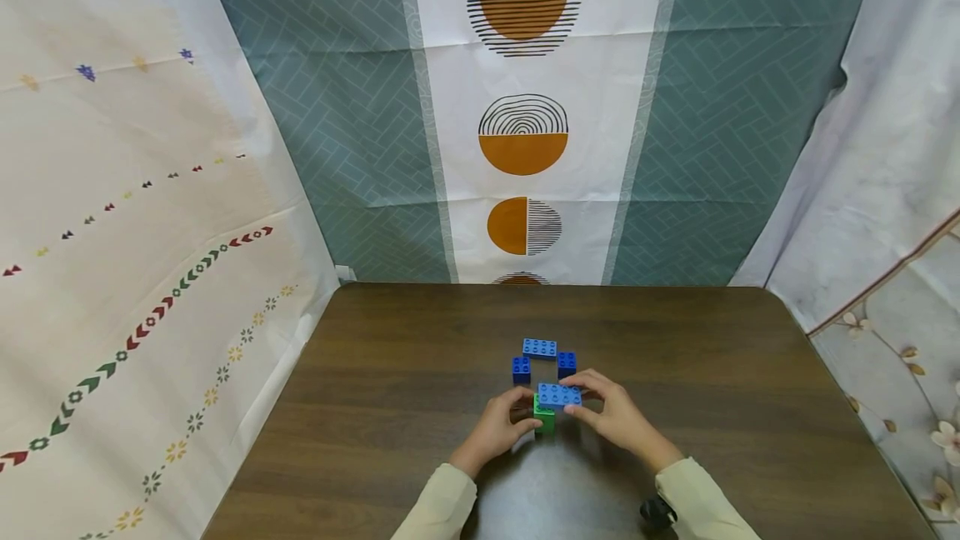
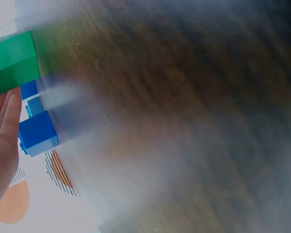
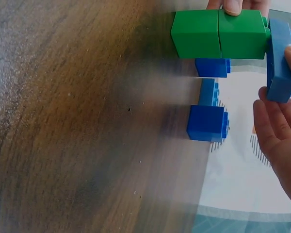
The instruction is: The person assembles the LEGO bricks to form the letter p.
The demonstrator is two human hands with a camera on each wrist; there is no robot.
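Observation:
Two green bricks point(image 1: 544, 421) stand stacked on the table, and my left hand point(image 1: 495, 430) grips them from the left side. A light blue brick point(image 1: 558, 395) lies across the top of the stack, overhanging to the right. Pinched between thumb and fingers, it is held by my right hand point(image 1: 618, 417). In the right wrist view green studs still show below the light blue brick point(image 3: 280, 63), which sits slightly tilted. The left wrist view shows the green stack point(image 2: 14, 58) only in part, with the left fingers point(image 2: 9, 114) against it.
Behind the hands, another light blue brick point(image 1: 540, 347) lies at the back, with one dark blue brick point(image 1: 521, 370) at front left and another dark blue brick point(image 1: 567, 363) at front right. The brown wooden table point(image 1: 420, 332) reaches a patterned cloth point(image 1: 525, 148) hanging behind it.

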